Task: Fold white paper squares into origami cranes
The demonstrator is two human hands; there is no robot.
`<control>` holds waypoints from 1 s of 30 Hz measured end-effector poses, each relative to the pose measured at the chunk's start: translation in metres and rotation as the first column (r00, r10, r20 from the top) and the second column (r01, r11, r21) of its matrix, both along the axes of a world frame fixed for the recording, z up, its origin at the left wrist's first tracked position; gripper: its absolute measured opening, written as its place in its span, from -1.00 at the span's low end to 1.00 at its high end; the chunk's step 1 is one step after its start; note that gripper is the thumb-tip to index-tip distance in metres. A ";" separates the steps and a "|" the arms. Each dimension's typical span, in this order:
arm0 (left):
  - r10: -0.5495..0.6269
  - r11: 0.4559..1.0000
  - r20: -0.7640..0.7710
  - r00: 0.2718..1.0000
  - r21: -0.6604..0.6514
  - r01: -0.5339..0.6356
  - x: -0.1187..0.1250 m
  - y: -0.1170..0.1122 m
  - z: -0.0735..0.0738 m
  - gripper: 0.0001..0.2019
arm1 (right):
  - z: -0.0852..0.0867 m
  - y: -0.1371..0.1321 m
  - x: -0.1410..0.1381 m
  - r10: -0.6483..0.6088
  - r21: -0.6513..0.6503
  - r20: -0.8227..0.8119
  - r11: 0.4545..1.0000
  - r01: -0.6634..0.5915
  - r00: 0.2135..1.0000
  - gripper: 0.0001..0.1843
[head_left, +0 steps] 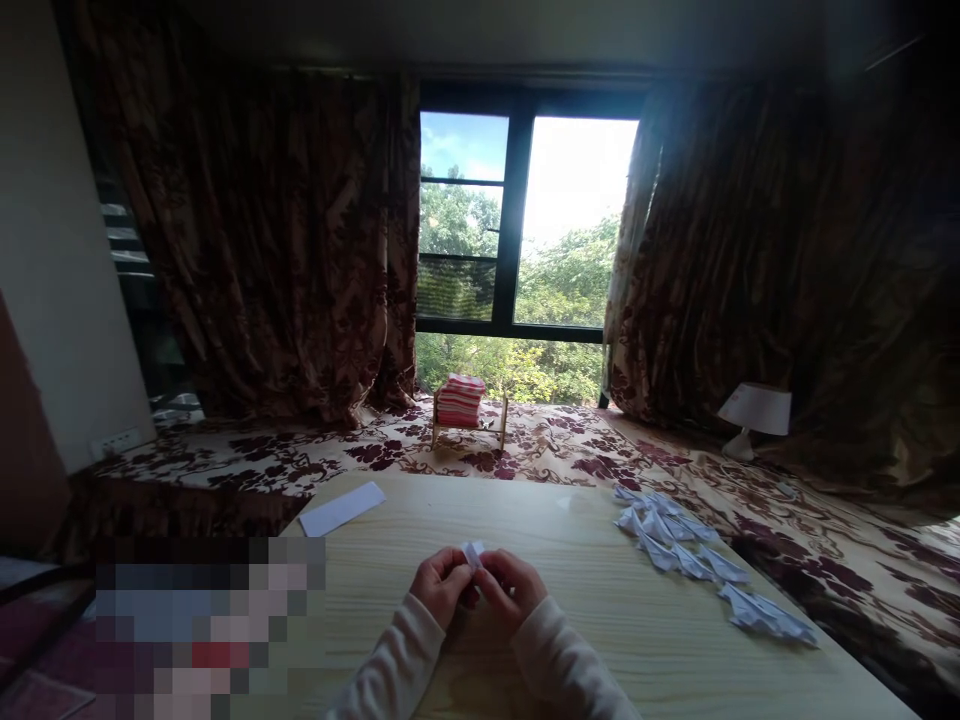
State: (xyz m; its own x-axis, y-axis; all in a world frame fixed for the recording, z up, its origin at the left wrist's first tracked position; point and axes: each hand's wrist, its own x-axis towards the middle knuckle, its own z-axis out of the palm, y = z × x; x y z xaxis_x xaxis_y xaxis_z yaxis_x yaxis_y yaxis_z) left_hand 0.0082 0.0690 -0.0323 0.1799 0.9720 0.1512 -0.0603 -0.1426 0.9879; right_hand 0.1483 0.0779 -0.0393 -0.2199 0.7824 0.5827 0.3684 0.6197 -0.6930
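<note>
A small piece of folded white paper (473,553) is pinched between my two hands, above the middle of the wooden table. My left hand (441,583) grips its left side with thumb and fingers closed. On the other side, my right hand (513,586) is closed on it too. The fingers cover the lower part of the paper, so its full shape is hidden. Along the table's right edge lie several folded white paper pieces (675,545) in a row. At the far left corner rests a flat white paper strip (343,509).
The pale wooden table (570,640) ends at a ledge with floral cloth (555,445). On that ledge stand a small rack with a red-and-white stack (460,400) and a white lamp (756,410). A pixelated patch (202,630) hides the lower left.
</note>
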 end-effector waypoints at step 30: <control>-0.024 0.994 -0.102 0.995 -0.111 0.012 0.004 -0.001 0.003 -0.71 | 0.000 0.006 0.008 0.015 -0.130 -0.073 0.991 -0.025 0.997 -0.63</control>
